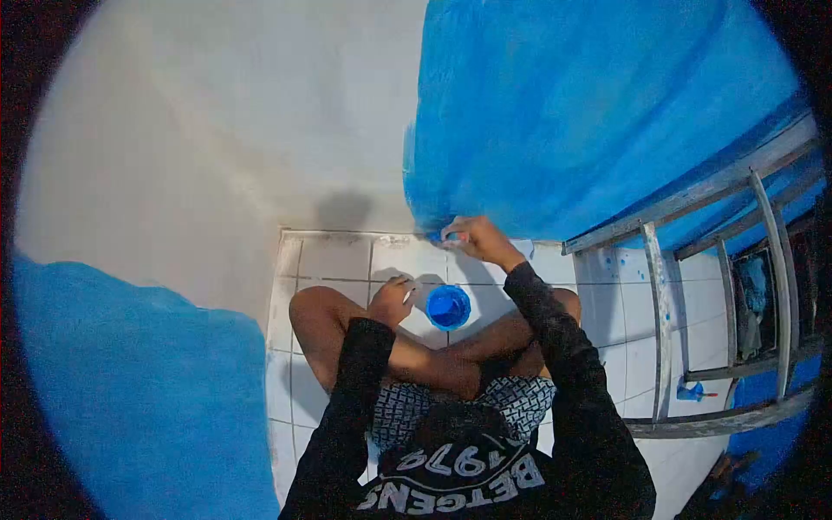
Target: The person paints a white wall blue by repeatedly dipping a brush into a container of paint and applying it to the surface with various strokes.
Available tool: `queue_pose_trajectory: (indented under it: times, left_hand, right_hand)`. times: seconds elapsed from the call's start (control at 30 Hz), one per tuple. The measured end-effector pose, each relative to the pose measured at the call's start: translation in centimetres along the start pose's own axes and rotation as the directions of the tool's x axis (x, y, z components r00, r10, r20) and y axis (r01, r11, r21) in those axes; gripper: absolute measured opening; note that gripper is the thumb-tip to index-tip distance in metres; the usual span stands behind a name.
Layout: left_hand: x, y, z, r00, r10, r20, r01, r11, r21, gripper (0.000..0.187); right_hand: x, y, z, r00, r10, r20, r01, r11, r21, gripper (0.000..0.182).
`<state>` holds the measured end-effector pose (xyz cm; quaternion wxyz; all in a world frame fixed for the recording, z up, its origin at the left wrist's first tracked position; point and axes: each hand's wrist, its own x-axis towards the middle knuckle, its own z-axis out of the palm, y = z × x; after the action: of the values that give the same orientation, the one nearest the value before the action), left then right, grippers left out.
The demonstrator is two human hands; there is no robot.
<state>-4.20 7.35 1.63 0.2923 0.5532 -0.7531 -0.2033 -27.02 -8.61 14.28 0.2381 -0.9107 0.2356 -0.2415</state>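
Note:
My right hand (pixel 479 240) is closed at the foot of the wall, where the blue paint (pixel 520 130) meets the white tiles (pixel 334 258). Its fingers pinch something too small to make out, beside a dark blue patch at the wall's base. My left hand (pixel 394 302) is bent above my crossed legs, with something small and whitish at its fingers that I cannot identify. Between the two hands, a small round tub (pixel 448 308) with blue paint inside stands on the floor.
A wooden ladder (pixel 663 321) leans on the right. Near its lower rungs lies a blue-stained brush (pixel 691 393) on the tiles. The left wall (pixel 147 364) is blue low down and pale above. Blue drops spot the floor at right.

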Motion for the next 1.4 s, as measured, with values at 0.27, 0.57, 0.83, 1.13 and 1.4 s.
queue_pose_trajectory:
  times: [0.27,0.57,0.83,1.13,1.4]
  left_hand:
    - [-0.5,1.0,-1.8,0.999,-0.045,-0.014,0.045,0.999,-0.002,0.026]
    - [-0.4,0.2,-1.4,1.0,-0.001,-0.014,0.001,0.999,-0.041,0.025]
    - [0.2,0.7,-1.2,1.0,0.004,0.003,-0.004,1.0,-0.024,0.024]
    - [-0.2,1.1,-1.6,0.996,0.032,-0.082,-0.032,0.999,0.003,0.025]
    - [0.0,1.2,-1.4,0.999,-0.01,-0.045,0.005,0.995,-0.1,0.025]
  right_hand:
    - [-0.4,3.9,3.6,0.988,0.146,0.055,-0.141,0.987,-0.08,0.024]
    - [-0.3,-1.1,-0.4,0.972,0.233,-0.03,-0.233,0.972,-0.004,0.022]
    - [-0.6,0.1,2.0,0.991,-0.108,-0.073,0.11,0.994,0.021,0.02]
    - [0.0,3.2,5.2,0.996,-0.015,-0.087,0.007,0.995,-0.095,0.023]
    - [0.3,-3.2,-0.2,0.98,0.041,-0.196,-0.038,0.999,0.019,0.025]
